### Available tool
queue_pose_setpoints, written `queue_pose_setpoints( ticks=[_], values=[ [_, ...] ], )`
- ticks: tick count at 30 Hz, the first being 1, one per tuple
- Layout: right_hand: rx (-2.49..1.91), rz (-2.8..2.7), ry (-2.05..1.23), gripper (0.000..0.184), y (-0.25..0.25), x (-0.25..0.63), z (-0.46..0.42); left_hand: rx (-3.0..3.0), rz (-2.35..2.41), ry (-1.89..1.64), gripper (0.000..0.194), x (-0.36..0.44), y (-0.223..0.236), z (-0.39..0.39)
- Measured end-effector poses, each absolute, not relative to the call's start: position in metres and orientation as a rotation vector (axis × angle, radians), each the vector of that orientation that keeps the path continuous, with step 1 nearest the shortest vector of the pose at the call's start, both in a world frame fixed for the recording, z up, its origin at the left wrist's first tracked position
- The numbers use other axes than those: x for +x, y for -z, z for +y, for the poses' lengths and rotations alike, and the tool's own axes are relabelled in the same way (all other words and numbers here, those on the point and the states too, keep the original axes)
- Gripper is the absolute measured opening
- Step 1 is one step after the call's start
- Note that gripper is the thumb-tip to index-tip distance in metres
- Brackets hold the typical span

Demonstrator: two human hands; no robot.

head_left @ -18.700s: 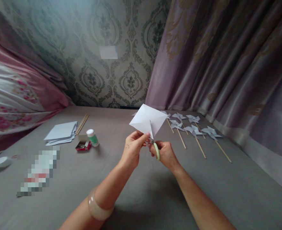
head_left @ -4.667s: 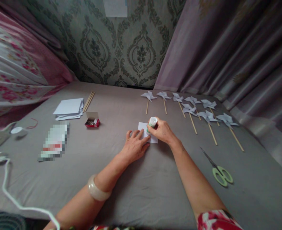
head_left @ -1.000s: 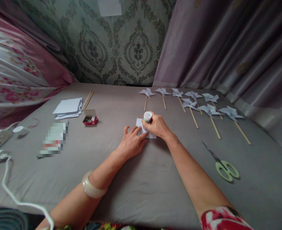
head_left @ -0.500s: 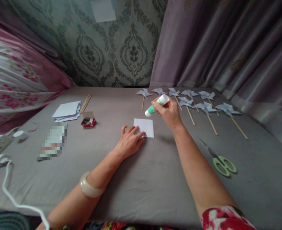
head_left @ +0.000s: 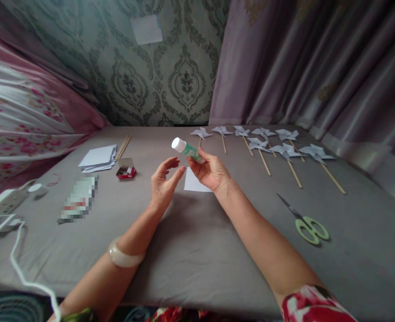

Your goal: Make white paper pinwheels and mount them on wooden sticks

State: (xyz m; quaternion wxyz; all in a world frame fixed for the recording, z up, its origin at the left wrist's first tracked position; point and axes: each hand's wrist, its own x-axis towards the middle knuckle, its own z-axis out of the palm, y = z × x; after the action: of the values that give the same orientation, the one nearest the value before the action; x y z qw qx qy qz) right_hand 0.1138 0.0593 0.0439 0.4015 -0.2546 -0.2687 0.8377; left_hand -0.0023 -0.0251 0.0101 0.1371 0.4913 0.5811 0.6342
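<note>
My right hand (head_left: pixel 210 171) holds a green and white glue stick (head_left: pixel 185 149) above the grey sheet, its white end pointing up and left. My left hand (head_left: pixel 163 182) hovers just left of it, fingers apart and slightly curled, holding nothing. Under both hands lies a small white paper square (head_left: pixel 194 183), partly hidden by my right hand.
Several paper pinwheels on wooden sticks (head_left: pixel 261 145) lie at the back right. Green-handled scissors (head_left: pixel 305 225) rest at the right. A stack of white paper (head_left: pixel 98 158), loose sticks (head_left: pixel 123 146), a red box of pins (head_left: pixel 126 171) and a power strip (head_left: pixel 2 203) lie at the left.
My right hand brought the glue stick back toward me and turned it so the white end points left. My left hand lifted off the paper square and rose beside the stick.
</note>
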Motion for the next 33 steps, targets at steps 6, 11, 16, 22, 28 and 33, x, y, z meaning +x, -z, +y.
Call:
queue_pose_setpoints(
  ticks=[6, 11, 16, 22, 28, 33],
  values=[
    [-0.715, -0.376, -2.346, 0.027, -0.031, 0.097, 0.034, 1.371, 1.675, -1.816, 0.038, -0.002, -0.007, -0.024],
    [-0.647, -0.304, -2.440, 0.032, -0.026, 0.093, 0.025, 1.524, 1.630, -1.881, 0.024, -0.005, -0.004, -0.023],
    [-0.633, -0.378, -2.447, 0.037, -0.025, 0.093, 0.019, 1.628, 1.588, -1.930, 0.017, -0.002, -0.008, -0.027],
    [-0.823, -0.727, -2.405, 0.044, -0.036, 0.105, 0.021, 1.688, 1.551, -1.972, 0.017, 0.000, -0.022, -0.031],
    [-1.089, -1.267, -1.874, 0.042, -0.038, 0.138, 0.035, 1.755, 1.580, -1.977, 0.018, -0.011, -0.035, -0.035],
    [-1.093, -1.710, -1.118, 0.023, -0.014, 0.168, 0.049, 1.715, 1.699, -1.922, 0.020, -0.038, -0.032, -0.045]
  ],
)
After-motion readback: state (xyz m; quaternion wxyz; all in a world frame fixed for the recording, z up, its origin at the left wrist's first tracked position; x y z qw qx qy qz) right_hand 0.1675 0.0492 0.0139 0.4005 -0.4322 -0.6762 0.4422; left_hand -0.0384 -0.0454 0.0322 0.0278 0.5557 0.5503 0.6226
